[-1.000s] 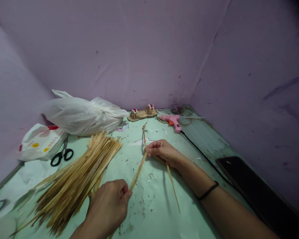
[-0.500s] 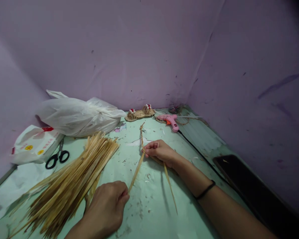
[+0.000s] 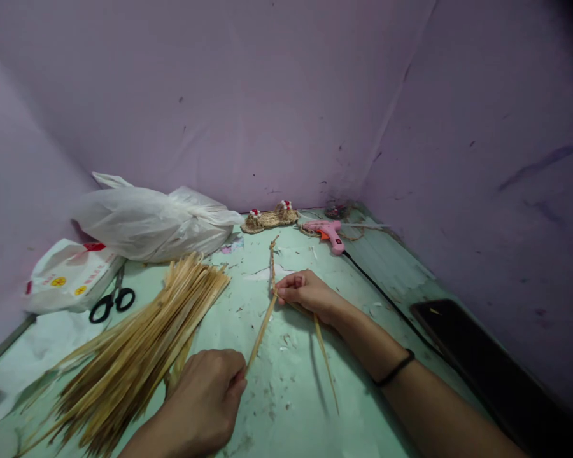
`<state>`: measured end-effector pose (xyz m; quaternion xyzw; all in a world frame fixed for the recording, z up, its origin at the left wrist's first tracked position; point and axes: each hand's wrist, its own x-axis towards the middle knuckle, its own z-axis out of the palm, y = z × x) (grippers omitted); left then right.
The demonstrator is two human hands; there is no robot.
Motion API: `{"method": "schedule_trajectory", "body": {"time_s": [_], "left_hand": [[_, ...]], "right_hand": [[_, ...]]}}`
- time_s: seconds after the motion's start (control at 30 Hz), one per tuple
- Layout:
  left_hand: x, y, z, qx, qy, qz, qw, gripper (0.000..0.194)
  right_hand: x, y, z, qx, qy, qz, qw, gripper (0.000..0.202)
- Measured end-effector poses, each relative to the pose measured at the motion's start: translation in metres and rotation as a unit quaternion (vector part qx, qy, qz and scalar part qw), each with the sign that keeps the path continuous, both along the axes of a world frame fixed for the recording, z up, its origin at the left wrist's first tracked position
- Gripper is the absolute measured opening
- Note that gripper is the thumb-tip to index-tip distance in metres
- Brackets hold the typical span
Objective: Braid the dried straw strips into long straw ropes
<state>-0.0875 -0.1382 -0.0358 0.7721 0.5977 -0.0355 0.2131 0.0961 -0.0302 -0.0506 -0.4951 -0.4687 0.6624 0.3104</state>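
Observation:
A thin twisted cord [image 3: 272,264] of dried plant fibre runs from a knotted far end down to my right hand [image 3: 305,294], whose thumb and fingertips pinch it. From that pinch a flat straw strip [image 3: 262,331] stretches toward me into my left hand [image 3: 210,394], closed in a fist around its near end. A second straw strip [image 3: 325,362] passes under my right hand and hangs loose on its near side. Left of my left hand lies a large bundle of dried straw strips [image 3: 143,343].
Behind the bundle are black-handled scissors [image 3: 112,304], a white printed packet [image 3: 71,273] and a tied white plastic bag [image 3: 157,219]. Small woven slippers [image 3: 270,219] sit by the wall. A pink glue gun [image 3: 332,235] trails a black cable past a dark phone-like slab [image 3: 477,356].
Both hands keep their grips and nearly the same places. The view has shifted slightly; the strip between the hands stays stretched.

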Motion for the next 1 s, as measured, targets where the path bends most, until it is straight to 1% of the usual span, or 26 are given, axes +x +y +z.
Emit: {"method": "schedule_trajectory", "body": {"time_s": [0.13, 0.2, 0.23, 0.27, 0.3, 0.33, 0.37, 0.4, 0.43, 0.47, 0.5, 0.53, 0.57, 0.6, 0.63, 0.7, 0.77, 0.83, 0.9, 1.0], "left_hand": [[-0.003, -0.002, 0.000, -0.001, -0.021, 0.013, 1.000, 0.020], [-0.006, 0.002, 0.002, -0.037, -0.065, 0.031, 0.997, 0.021], [-0.007, 0.006, 0.005, -0.057, -0.102, 0.054, 0.992, 0.023], [-0.006, 0.012, 0.008, -0.070, -0.145, 0.093, 0.982, 0.025], [-0.004, 0.019, 0.013, -0.079, -0.197, 0.135, 0.968, 0.026], [0.000, 0.028, 0.019, -0.063, -0.246, 0.212, 0.944, 0.028], [0.006, 0.037, 0.025, -0.052, -0.291, 0.272, 0.916, 0.026], [0.014, 0.047, 0.030, -0.043, -0.340, 0.314, 0.886, 0.026], [0.023, 0.057, 0.033, -0.055, -0.382, 0.337, 0.859, 0.030], [0.032, 0.066, 0.035, -0.074, -0.416, 0.351, 0.836, 0.033], [0.041, 0.074, 0.035, -0.113, -0.436, 0.356, 0.819, 0.032], [0.049, 0.081, 0.033, -0.159, -0.454, 0.349, 0.805, 0.025], [0.055, 0.086, 0.029, -0.208, -0.465, 0.327, 0.795, 0.017], [0.059, 0.091, 0.023, -0.239, -0.471, 0.319, 0.786, 0.011], [0.061, 0.094, 0.018, -0.259, -0.477, 0.313, 0.779, 0.013], [0.062, 0.098, 0.007, -0.267, -0.478, 0.306, 0.779, 0.020], [0.060, 0.098, 0.001, -0.260, -0.460, 0.300, 0.794, 0.023], [0.059, 0.096, 0.000, -0.252, -0.429, 0.296, 0.815, 0.024], [0.060, 0.094, 0.000, -0.237, -0.386, 0.299, 0.840, 0.024], [0.063, 0.092, -0.003, -0.180, -0.326, 0.319, 0.872, 0.018]], "right_hand": [[-0.001, 0.000, -0.001, 0.007, 0.006, 0.001, 1.000, 0.003], [0.000, 0.000, 0.000, 0.004, 0.010, -0.003, 1.000, 0.004], [0.000, 0.001, 0.000, 0.000, 0.012, -0.003, 1.000, 0.004], [0.001, 0.001, 0.001, -0.004, 0.014, -0.003, 1.000, 0.005], [0.001, 0.001, 0.001, -0.007, 0.017, -0.001, 1.000, 0.005], [0.002, 0.002, 0.001, -0.009, 0.021, 0.000, 1.000, 0.005], [0.002, 0.002, 0.002, -0.010, 0.025, 0.002, 1.000, 0.005], [0.002, 0.002, 0.002, -0.010, 0.030, 0.003, 0.999, 0.005], [0.003, 0.002, 0.001, -0.008, 0.036, 0.004, 0.999, 0.006], [0.003, 0.002, 0.001, -0.003, 0.042, 0.007, 0.999, 0.006], [0.003, 0.002, 0.001, 0.004, 0.051, 0.012, 0.999, 0.006], [0.003, 0.002, 0.000, 0.012, 0.061, 0.020, 0.998, 0.006], [0.003, 0.002, -0.001, 0.019, 0.072, 0.030, 0.997, 0.006], [0.003, 0.003, -0.003, 0.027, 0.082, 0.041, 0.995, 0.007], [0.003, 0.003, -0.005, 0.034, 0.085, 0.052, 0.995, 0.008], [0.004, 0.006, -0.010, 0.050, 0.063, 0.063, 0.995, 0.009], [0.004, 0.008, -0.014, 0.082, 0.007, 0.074, 0.994, 0.009], [0.005, 0.009, -0.016, 0.138, -0.075, 0.091, 0.983, 0.009], [0.006, 0.009, -0.014, 0.204, -0.176, 0.107, 0.957, 0.011], [0.005, 0.003, -0.003, 0.277, -0.319, 0.112, 0.899, 0.013]]}}
